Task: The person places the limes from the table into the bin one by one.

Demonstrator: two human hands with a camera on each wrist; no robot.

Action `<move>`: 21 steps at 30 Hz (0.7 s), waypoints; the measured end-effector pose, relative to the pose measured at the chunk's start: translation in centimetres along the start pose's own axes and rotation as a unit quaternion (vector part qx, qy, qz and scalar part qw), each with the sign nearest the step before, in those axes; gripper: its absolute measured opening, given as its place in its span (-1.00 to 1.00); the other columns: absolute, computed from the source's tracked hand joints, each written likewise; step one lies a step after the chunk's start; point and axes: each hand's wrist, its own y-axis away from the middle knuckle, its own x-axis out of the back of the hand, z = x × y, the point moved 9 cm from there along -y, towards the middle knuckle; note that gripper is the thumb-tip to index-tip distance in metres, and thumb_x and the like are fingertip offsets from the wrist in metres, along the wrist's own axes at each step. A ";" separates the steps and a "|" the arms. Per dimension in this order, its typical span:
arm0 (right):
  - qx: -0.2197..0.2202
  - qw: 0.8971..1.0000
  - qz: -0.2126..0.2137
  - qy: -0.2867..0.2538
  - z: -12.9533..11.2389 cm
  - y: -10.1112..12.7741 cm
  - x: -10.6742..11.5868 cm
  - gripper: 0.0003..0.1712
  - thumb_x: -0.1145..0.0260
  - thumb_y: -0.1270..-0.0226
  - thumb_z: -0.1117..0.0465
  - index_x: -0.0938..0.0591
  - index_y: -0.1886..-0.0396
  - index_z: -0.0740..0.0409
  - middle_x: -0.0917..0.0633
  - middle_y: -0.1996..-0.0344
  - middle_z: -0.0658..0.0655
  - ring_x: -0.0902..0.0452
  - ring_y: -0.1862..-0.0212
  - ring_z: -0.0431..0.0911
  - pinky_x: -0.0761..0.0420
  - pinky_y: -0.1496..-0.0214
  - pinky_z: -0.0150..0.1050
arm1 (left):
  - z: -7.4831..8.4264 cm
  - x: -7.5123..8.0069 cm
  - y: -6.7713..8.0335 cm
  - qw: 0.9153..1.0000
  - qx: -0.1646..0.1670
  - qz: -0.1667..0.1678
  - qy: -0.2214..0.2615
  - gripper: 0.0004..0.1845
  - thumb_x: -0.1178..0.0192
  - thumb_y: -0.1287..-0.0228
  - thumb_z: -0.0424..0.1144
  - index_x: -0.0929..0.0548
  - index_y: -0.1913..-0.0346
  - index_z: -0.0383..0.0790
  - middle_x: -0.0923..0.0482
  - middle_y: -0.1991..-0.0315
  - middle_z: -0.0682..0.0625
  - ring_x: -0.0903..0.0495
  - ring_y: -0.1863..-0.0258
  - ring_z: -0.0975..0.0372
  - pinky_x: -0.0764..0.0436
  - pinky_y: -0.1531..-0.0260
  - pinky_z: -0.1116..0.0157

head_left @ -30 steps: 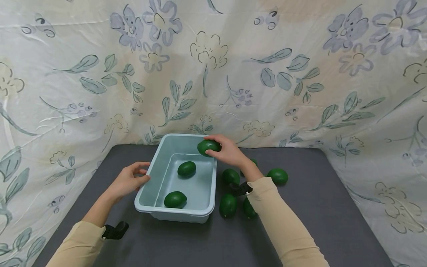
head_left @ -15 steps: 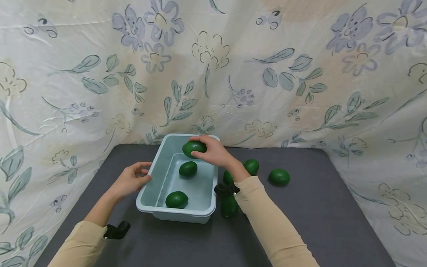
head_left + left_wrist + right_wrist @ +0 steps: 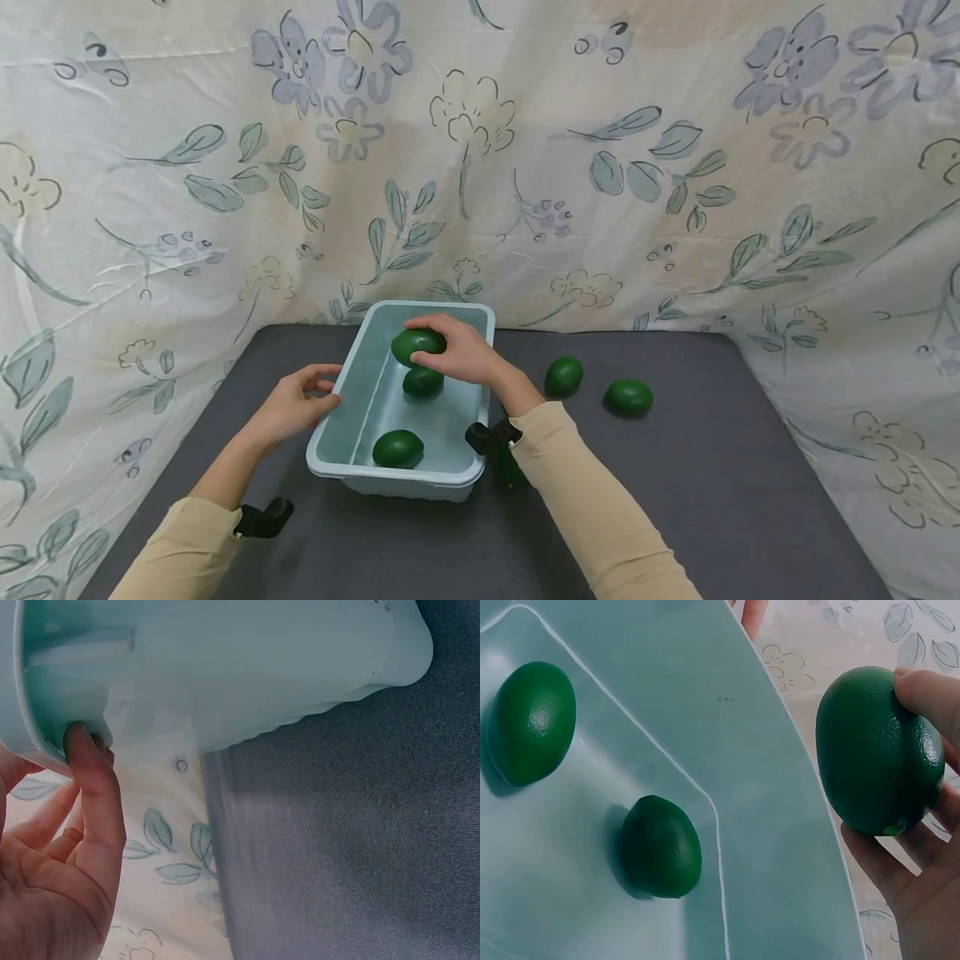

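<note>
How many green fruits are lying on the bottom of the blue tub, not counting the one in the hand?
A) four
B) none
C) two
C: two green fruits lie in the tub; the right hand holds a third above them.

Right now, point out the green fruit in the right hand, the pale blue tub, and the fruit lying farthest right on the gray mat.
held green fruit point(image 3: 417, 343), head view, its upper side beside the fingers
pale blue tub point(image 3: 396, 478), head view, near rim
farthest-right fruit point(image 3: 627, 397), head view, its middle
</note>
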 end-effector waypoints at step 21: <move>-0.014 0.999 -0.023 -0.034 -0.1 -0.3 -0.9 -0.40 -0.22 -0.29 0.08 -0.33 -0.32 -0.02 -0.35 -0.29 -0.01 -0.25 -0.30 -0.10 -0.32 -0.25 -0.13 | 0.1 0.0 0.0 1.000 0.002 -0.001 -0.001 -0.42 -0.12 -0.26 -0.27 -0.22 -0.32 -0.25 -0.44 0.02 -0.26 -0.54 0.29 0.12 -0.55 0.44 0.23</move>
